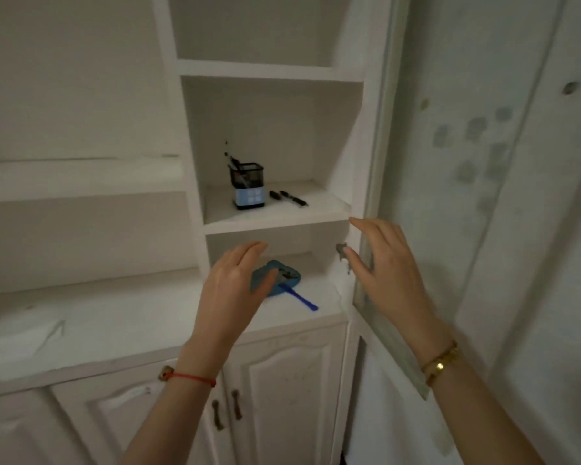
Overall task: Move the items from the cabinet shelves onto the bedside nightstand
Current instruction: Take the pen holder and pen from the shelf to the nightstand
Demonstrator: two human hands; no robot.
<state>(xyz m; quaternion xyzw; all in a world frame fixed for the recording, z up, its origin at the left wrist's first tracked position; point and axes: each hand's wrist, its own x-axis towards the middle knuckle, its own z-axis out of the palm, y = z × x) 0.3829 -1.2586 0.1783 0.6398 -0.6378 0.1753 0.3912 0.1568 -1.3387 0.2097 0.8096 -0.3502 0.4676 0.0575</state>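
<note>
A black mesh pen holder (248, 185) with pens in it stands on the middle shelf (282, 218) of the white cabinet. Two dark pens (289, 198) lie beside it to the right. On the counter below lies a blue hand fan (284, 283) with a blue handle. My left hand (235, 286) hovers over the fan's left side with relaxed fingers and holds nothing. My right hand (383, 260) is raised at the right edge of the shelf, fingers spread, beside a small metal latch (342, 251) on the open glass door (379, 317).
The upper shelf (259, 70) shows nothing on it. A long white counter (81, 327) runs left, with closed lower doors and two dark handles (227, 409) beneath. A pale wardrobe panel (503, 196) fills the right side.
</note>
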